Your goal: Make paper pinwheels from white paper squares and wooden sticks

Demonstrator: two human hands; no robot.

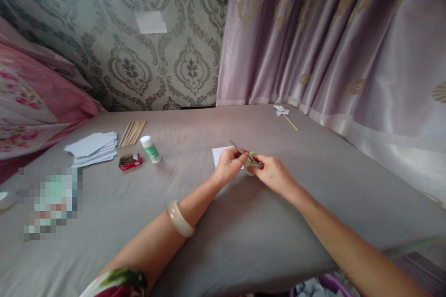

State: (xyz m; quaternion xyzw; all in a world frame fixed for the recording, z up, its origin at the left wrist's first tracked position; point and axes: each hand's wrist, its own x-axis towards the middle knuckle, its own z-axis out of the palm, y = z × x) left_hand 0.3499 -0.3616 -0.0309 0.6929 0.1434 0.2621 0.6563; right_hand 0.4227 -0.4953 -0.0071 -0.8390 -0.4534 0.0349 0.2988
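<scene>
Both my hands meet at the middle of a grey bed sheet (pixel 244 222). My left hand (pixel 230 165) and my right hand (pixel 270 173) are closed together on a pair of scissors (pixel 248 161) with green handles; the blades point up and to the left. A white paper square (pixel 219 154) lies on the sheet just beyond my left hand, partly hidden by it. A pale bangle (pixel 180 219) sits on my left forearm.
At the left lie a stack of white papers (pixel 93 147), several wooden sticks (pixel 132 132), a small red box (pixel 129 161) and a glue bottle (pixel 151 148). A paper pinwheel on a stick (pixel 284 113) lies by the curtain (pixel 334 46). A pink pillow (pixel 31 102) is far left.
</scene>
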